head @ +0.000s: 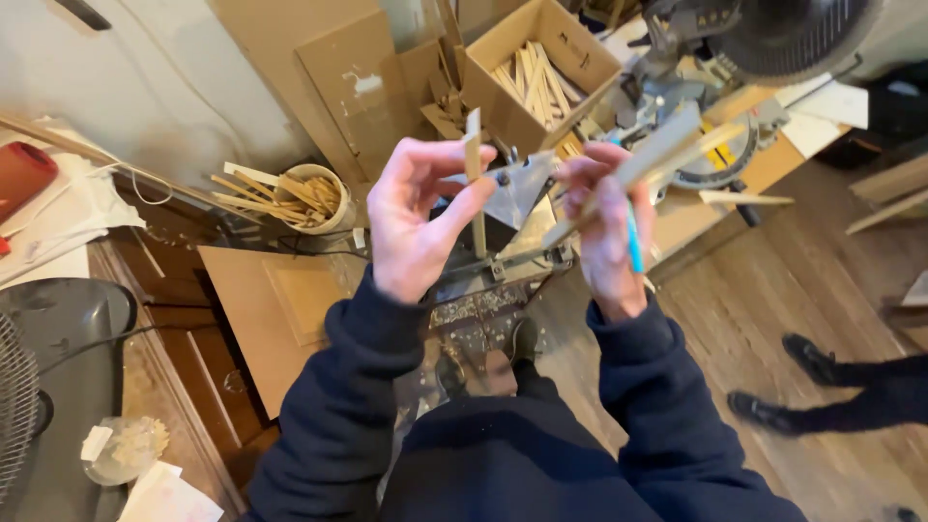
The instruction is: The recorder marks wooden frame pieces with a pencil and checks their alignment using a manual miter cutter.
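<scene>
Pinching a thin wooden strip upright, the left hand faces the right hand at three o'clock, gripping longer sticks and a blue pen; crowded fingers might drop one.

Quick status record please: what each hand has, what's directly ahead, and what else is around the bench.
left hand: pinches a short wooden strip, held upright
right hand: grips a longer wooden strip and a blue pencil
ahead: mitre saw
cardboard box: holds cut strips
bucket: holds offcuts
floor, right: another person's dark shoes
</scene>
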